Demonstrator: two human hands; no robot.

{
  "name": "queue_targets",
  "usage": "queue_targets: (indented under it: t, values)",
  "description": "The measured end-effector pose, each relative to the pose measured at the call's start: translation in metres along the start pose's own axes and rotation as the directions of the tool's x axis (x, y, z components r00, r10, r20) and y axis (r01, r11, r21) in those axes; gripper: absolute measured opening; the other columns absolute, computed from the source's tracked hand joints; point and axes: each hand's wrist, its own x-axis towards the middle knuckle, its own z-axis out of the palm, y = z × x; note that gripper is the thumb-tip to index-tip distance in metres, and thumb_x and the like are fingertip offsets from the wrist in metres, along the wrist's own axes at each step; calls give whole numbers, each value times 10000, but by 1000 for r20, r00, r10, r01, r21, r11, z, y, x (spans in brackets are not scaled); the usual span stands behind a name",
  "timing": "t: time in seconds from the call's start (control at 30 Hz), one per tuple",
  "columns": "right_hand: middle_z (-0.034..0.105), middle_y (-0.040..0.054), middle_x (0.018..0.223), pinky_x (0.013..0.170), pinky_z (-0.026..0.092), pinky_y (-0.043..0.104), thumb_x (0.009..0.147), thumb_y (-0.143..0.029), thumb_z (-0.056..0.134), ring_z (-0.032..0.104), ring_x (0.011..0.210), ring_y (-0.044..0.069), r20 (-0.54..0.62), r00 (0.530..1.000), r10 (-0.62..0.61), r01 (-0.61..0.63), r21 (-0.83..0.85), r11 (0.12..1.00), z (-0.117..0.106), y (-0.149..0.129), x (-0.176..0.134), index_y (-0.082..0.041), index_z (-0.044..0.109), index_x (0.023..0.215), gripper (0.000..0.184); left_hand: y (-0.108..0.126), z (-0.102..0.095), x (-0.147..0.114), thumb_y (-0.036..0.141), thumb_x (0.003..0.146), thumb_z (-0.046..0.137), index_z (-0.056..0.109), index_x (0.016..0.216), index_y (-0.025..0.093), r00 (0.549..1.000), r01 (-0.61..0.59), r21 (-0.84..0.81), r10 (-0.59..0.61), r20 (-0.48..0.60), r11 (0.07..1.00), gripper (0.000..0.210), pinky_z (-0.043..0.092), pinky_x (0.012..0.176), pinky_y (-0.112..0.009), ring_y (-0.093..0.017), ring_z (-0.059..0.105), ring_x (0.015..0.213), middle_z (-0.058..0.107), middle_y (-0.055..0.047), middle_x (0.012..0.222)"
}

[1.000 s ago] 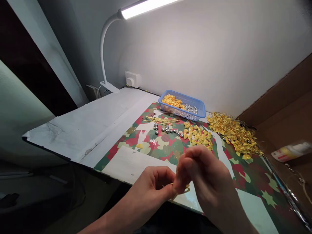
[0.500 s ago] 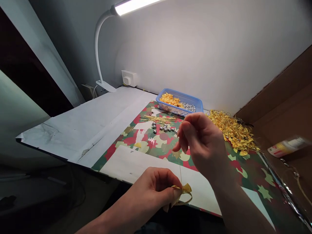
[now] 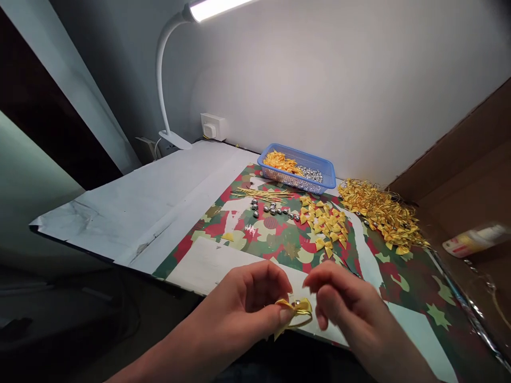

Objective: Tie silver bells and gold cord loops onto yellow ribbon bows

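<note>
My left hand [image 3: 255, 303] pinches a yellow ribbon bow [image 3: 304, 307] between thumb and fingers, near the table's front edge. A thin gold cord loop [image 3: 306, 321] hangs from this bow, and a small silver bell [image 3: 297, 302] shows at its middle. Just right of the bow, my right hand [image 3: 351, 308] hovers with curved fingers apart, and I see nothing between them. Beyond the hands lie several loose yellow bows [image 3: 328, 226], a row of silver bells [image 3: 273, 208] and a bundle of gold cords [image 3: 263, 194].
At the wall stands a blue basket [image 3: 328, 173] with yellow bows and silver bells inside. A heap of corded bows [image 3: 379, 213] lies to the right, a bottle [image 3: 473, 240] beyond it. A white lamp [image 3: 160, 74] rises at the back left.
My right hand has come down from above the table to beside the bow, uncovering the loose bows. The left hand keeps hold of the bow, whose silver bell now shows.
</note>
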Motion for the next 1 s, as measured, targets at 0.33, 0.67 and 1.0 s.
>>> queue_targets:
  t: [0.33,0.67,1.0]
  values:
    - [530,-27,713,502,377,211,1001,-358,516,486,600,110,-175,984,-23,13,-57,998,29,8,-12,-214,599,824,243,-3,1,1,264,884,711,630,877,203,984,-119,171,140,-113,978,101,454,690,-276,-172,556,759,615,9,794]
    - [415,-71,586,447,262,208,928,-442,620,363,492,73,-85,968,237,-186,394,900,35,-2,-5,-193,617,778,290,0,1,-3,337,897,736,715,929,224,992,-55,65,62,-113,996,119,539,760,-266,-199,641,835,709,-17,869]
    - [494,-46,651,511,322,232,928,-263,565,427,543,91,-379,925,-37,44,10,999,54,13,-11,-205,618,755,189,-23,20,-10,105,807,764,744,1003,301,647,-273,672,648,-401,689,278,515,625,-214,-130,611,602,704,16,858]
